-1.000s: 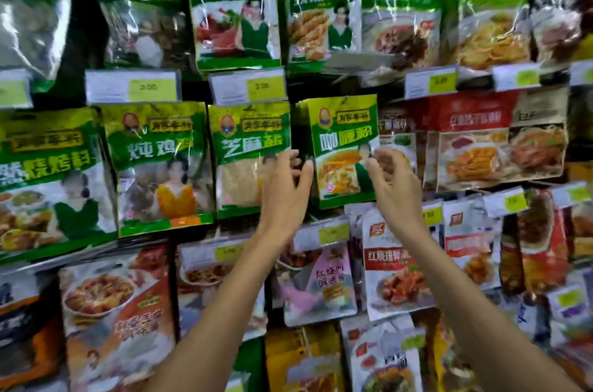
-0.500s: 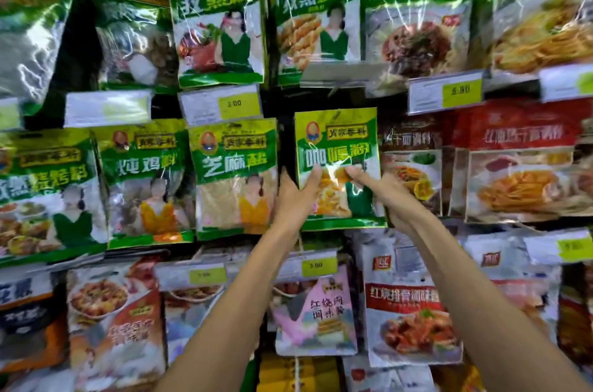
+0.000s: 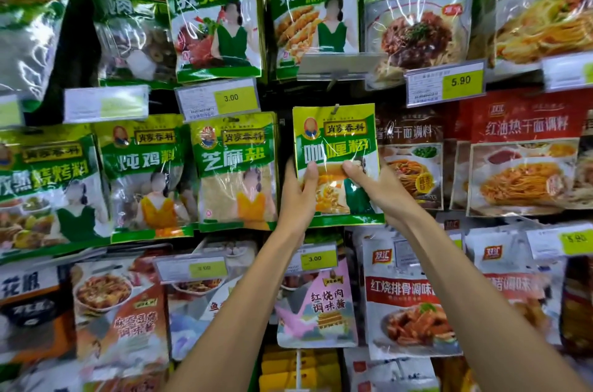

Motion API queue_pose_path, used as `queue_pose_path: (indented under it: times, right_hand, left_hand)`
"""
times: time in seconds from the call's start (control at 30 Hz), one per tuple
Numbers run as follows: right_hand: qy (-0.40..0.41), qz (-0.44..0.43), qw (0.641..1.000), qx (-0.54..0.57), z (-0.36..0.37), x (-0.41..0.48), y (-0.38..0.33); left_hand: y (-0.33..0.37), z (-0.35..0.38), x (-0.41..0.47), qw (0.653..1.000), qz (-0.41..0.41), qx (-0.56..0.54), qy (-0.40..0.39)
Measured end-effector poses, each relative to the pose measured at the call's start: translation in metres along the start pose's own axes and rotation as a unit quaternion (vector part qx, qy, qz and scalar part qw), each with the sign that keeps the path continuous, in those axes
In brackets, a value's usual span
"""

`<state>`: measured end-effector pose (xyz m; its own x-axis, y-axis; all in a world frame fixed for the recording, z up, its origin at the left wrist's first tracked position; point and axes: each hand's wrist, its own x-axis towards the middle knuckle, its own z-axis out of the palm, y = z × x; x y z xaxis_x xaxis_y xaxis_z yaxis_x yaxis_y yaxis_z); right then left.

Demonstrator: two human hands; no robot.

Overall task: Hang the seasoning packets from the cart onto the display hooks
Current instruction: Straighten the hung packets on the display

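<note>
In the middle of the shop wall, a green and yellow packet (image 3: 337, 147) hangs between two hands. The left hand (image 3: 296, 196) holds its left edge and the right hand (image 3: 375, 189) holds its right edge. On each hand the thumb presses on the shiny front of the packet. The other fingers go round behind it, so most of them are hidden. Both hands have their fingers closed on the packet, holding it by its lower half. Both arms reach up from the bottom of the view.

The packet is upright and flat to the wall. At its top a little metal hook (image 3: 336, 108) pokes out through the hole. Just above that, a clear tag holder (image 3: 333, 65) is tipped up flat.

Just beside the packet on the left hangs a sesame packet (image 3: 236, 173) of the same green and yellow kind, and past that a chicken packet (image 3: 144, 179). On the right a brown noodle packet (image 3: 410, 167) sits partly behind the right hand, and next to it is a red noodle packet (image 3: 526, 154).

Under the held packet is a yellow price tag (image 3: 316, 260) that says 3.00, and below that tag hangs a pink packet (image 3: 321, 305). Up higher there are more green packets, and a tag (image 3: 449, 83) that says 5.90 on the right
</note>
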<state>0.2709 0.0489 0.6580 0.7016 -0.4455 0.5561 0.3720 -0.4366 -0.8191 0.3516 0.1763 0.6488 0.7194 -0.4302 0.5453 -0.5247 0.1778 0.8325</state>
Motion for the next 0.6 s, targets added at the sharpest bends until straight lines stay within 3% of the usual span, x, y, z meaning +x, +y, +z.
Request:
queue_pose_path:
  times: [0.33, 0.6]
  right_hand:
    - [0.016, -0.017, 1.000, 0.005, 0.001, -0.013, -0.005]
    - [0.024, 0.025, 0.999, -0.012, -0.008, -0.027, -0.009]
  left_hand:
    - [0.003, -0.004, -0.010, 0.999, 0.030, -0.008, -0.007]
    - [0.006, -0.009, -0.022, 0.995, 0.067, 0.070, 0.000]
